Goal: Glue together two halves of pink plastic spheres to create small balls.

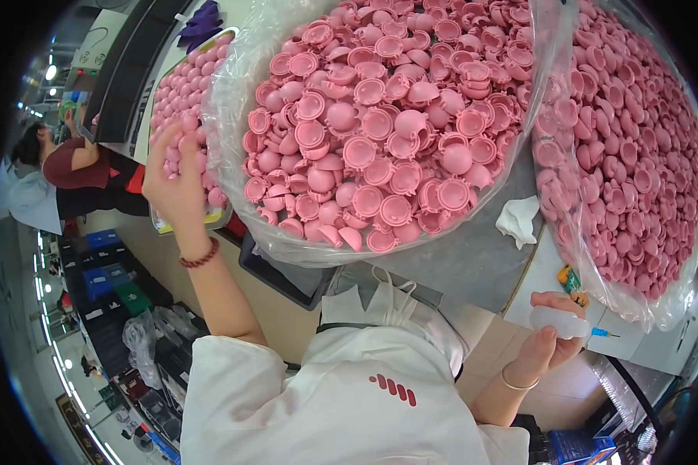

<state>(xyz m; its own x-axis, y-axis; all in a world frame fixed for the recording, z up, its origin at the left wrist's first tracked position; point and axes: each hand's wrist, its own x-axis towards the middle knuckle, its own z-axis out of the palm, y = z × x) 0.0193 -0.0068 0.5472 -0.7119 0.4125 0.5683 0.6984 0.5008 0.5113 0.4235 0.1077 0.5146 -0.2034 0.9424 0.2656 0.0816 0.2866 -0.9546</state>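
My left hand (177, 186), with a dark red braided bracelet at the wrist, reaches over a tray (209, 217) filled with pink balls (184, 87) at the left. Its fingers are apart and touch the balls; whether one is lightly pinched is hard to make out. My right hand (537, 350), wearing a thin bangle, is closed around a translucent white squeeze bottle (558, 322) with a blue-based needle tip pointing right. Between my hands, a big clear plastic bag (236, 182) lies open, heaped with hollow pink half-shells (364, 151).
A second bag of pink half-shells (632, 155) stands at the right. On the grey table (473, 263) lie a crumpled white tissue (518, 221) and a small green-orange roll (570, 280). A dark bin (279, 275) sits below the table edge. Another person (74, 163) works at far left.
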